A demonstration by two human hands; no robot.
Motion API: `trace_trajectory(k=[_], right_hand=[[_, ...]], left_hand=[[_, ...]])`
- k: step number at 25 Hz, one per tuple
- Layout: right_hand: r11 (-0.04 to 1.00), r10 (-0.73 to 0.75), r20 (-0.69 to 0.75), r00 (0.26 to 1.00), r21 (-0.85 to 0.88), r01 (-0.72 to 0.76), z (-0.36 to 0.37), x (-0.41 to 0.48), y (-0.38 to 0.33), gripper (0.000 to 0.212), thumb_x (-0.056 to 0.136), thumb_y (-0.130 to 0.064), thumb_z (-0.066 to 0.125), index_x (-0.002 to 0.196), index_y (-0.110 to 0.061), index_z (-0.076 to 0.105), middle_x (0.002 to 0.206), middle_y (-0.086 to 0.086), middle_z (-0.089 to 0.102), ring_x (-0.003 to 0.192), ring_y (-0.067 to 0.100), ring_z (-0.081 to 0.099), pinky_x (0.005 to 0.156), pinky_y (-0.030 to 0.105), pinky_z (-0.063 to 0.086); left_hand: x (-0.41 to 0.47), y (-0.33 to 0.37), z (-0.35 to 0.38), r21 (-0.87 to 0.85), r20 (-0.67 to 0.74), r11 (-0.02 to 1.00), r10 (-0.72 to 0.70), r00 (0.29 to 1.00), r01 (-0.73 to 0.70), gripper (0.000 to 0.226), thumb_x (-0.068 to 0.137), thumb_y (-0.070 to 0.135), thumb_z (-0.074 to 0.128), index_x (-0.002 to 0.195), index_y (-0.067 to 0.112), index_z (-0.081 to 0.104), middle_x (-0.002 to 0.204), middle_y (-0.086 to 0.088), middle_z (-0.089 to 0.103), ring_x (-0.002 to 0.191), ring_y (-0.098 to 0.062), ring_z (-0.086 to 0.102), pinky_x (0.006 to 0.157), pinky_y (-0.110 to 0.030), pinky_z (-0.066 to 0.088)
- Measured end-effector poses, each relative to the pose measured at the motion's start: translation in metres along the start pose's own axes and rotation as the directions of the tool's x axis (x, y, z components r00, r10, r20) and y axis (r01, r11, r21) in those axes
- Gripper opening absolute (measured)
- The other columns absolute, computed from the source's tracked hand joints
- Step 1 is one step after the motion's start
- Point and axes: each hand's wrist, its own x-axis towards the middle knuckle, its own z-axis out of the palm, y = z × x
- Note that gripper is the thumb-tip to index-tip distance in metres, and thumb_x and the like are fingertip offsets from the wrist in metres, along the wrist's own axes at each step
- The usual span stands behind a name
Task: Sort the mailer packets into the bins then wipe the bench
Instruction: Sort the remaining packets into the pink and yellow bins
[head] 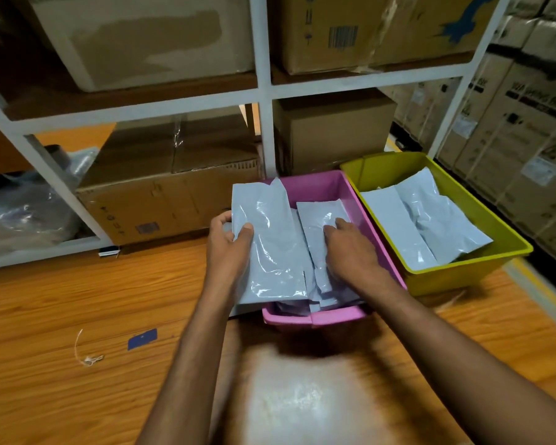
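Note:
A pink bin sits on the wooden bench, holding several pale grey mailer packets. My left hand grips the left edge of a large packet that lies over the bin's left rim, thumb on top. My right hand presses down with its fingers on a smaller packet inside the pink bin. To the right stands a yellow-green bin with a few packets lying in it.
A blue card scrap and a bit of white string lie on the bench at the left. A white shelf frame with cardboard boxes stands behind the bins. Stacked cartons fill the right side.

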Motion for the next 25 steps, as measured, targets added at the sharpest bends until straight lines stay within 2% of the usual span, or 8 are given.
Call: trace_trajectory(k=[3, 6, 8, 11, 13, 18, 22, 25], right_hand=[[0.936, 0.120, -0.131, 0.984, 0.346, -0.068, -0.008, -0.004, -0.004, 0.041, 0.097, -0.011, 0.057, 0.137, -0.009, 0.055, 0.136, 0.011, 0.060, 0.124, 0.031, 0.058, 0.098, 0.041, 0.049], [0.593, 0.205, -0.003, 0.979, 0.796, -0.122, -0.022, -0.013, -0.019, 0.046, 0.100, -0.042, 0.060, 0.140, -0.019, 0.056, 0.130, 0.001, 0.067, 0.115, 0.016, 0.066, 0.100, 0.038, 0.054], [0.354, 0.138, 0.171, 0.976, 0.911, -0.210, -0.026, -0.016, -0.027, 0.043, 0.096, -0.045, 0.065, 0.134, -0.024, 0.057, 0.120, -0.002, 0.071, 0.101, 0.013, 0.071, 0.087, 0.033, 0.059], [0.223, 0.221, 0.204, 0.954, 0.941, -0.253, -0.014, -0.007, -0.027, 0.039, 0.092, -0.031, 0.071, 0.127, -0.026, 0.055, 0.117, 0.002, 0.073, 0.097, 0.019, 0.074, 0.090, 0.042, 0.060], [0.316, 0.297, 0.180, 0.938, 0.908, -0.275, -0.007, -0.001, -0.024, 0.045, 0.091, -0.032, 0.070, 0.132, -0.025, 0.053, 0.126, 0.004, 0.069, 0.107, 0.023, 0.069, 0.100, 0.044, 0.054], [0.881, 0.118, 0.098, 0.988, 0.448, -0.150, 0.004, 0.002, -0.032, 0.073, 0.091, -0.028, 0.074, 0.152, -0.013, 0.037, 0.152, 0.011, 0.041, 0.140, 0.031, 0.036, 0.112, 0.039, 0.036], [0.953, 0.034, 0.020, 0.999, 0.300, -0.039, 0.009, 0.004, -0.032, 0.064, 0.091, -0.031, 0.073, 0.147, -0.013, 0.048, 0.152, 0.010, 0.043, 0.140, 0.029, 0.034, 0.111, 0.040, 0.038], [0.840, 0.108, -0.089, 0.990, 0.541, -0.043, 0.002, -0.005, -0.030, 0.054, 0.091, -0.029, 0.073, 0.141, -0.017, 0.056, 0.145, 0.003, 0.053, 0.134, 0.021, 0.045, 0.103, 0.031, 0.039]], left_hand=[[0.003, 0.001, 0.004, 0.008, 0.047, 1.000, -0.012, 0.999, 0.012, 0.031, 0.101, 0.020, 0.061, 0.128, 0.028, 0.049, 0.111, -0.006, 0.074, 0.094, -0.025, 0.076, 0.077, -0.044, 0.064], [0.003, 0.001, 0.008, 0.041, 0.093, 0.999, -0.002, 0.996, -0.002, 0.037, 0.099, 0.021, 0.065, 0.131, 0.027, 0.046, 0.112, -0.002, 0.073, 0.094, -0.018, 0.075, 0.072, -0.033, 0.061], [0.003, -0.001, 0.011, 0.050, 0.143, 0.999, -0.019, 0.990, 0.012, 0.045, 0.096, 0.023, 0.070, 0.133, 0.026, 0.044, 0.118, -0.001, 0.072, 0.101, -0.019, 0.074, 0.083, -0.039, 0.062], [0.007, -0.004, 0.012, 0.077, 0.101, 0.996, 0.046, 0.994, -0.054, 0.046, 0.094, 0.019, 0.073, 0.130, 0.025, 0.046, 0.125, 0.000, 0.065, 0.108, -0.014, 0.068, 0.093, -0.036, 0.058], [0.011, -0.004, 0.007, 0.069, 0.041, 0.992, 0.100, 0.994, -0.103, 0.043, 0.094, 0.014, 0.072, 0.130, 0.023, 0.049, 0.126, 0.000, 0.062, 0.104, -0.007, 0.064, 0.088, -0.024, 0.055], [0.016, -0.007, -0.004, 0.115, 0.002, 0.982, 0.152, 0.988, -0.151, 0.036, 0.096, 0.013, 0.070, 0.129, 0.019, 0.057, 0.118, 0.002, 0.064, 0.092, 0.001, 0.062, 0.066, -0.007, 0.048], [0.012, -0.012, -0.009, 0.142, 0.018, 0.977, 0.160, 0.987, -0.161, 0.029, 0.096, 0.015, 0.069, 0.123, 0.021, 0.062, 0.118, 0.005, 0.064, 0.094, -0.003, 0.062, 0.059, -0.005, 0.048], [0.007, -0.014, -0.014, 0.150, 0.018, 0.975, 0.164, 0.986, -0.165, 0.025, 0.096, 0.014, 0.069, 0.119, 0.023, 0.064, 0.116, 0.007, 0.066, 0.095, -0.005, 0.063, 0.059, -0.005, 0.048]])
